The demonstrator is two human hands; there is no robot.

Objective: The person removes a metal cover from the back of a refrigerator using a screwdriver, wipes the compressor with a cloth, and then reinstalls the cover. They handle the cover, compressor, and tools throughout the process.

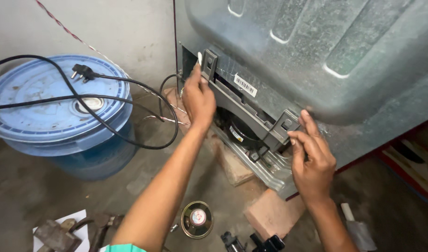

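The cover panel (244,109) is a long, dark grey metal strip with a bent bracket tab at each end. It lies diagonally across the compressor recess at the base of the grey, dusty refrigerator back (326,56). The left hand (198,98) has its fingers closed on the tab at the panel's 10 o'clock end. The right hand (312,158) pinches the 4 o'clock end. A black compressor (239,130) shows behind.
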